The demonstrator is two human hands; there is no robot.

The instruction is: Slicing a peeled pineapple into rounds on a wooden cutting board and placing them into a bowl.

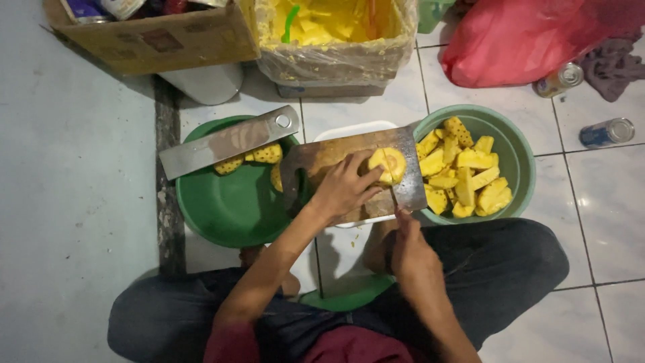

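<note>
My left hand (pixel 346 187) presses a peeled yellow pineapple piece (pixel 388 165) onto a wooden cutting board (pixel 322 156). My right hand (pixel 411 250) grips the handle of a broad cleaver (pixel 410 171), whose blade stands against the right side of the pineapple. The board rests on a white tub (pixel 353 128) between two basins. A green basin (pixel 232 205) on the left holds a few pineapple pieces (pixel 267 154), and a second cleaver (pixel 228 141) lies across its rim. A pale green basin (pixel 517 151) on the right is full of cut pineapple chunks (pixel 463 176).
A plastic-lined box of pineapple scraps (pixel 336 33) and a cardboard box (pixel 154 37) stand at the back. A red plastic bag (pixel 537 33), a dark cloth (pixel 611 64) and two cans (pixel 561 78) (pixel 607 132) lie on the tiled floor at right. My legs are folded under the tub.
</note>
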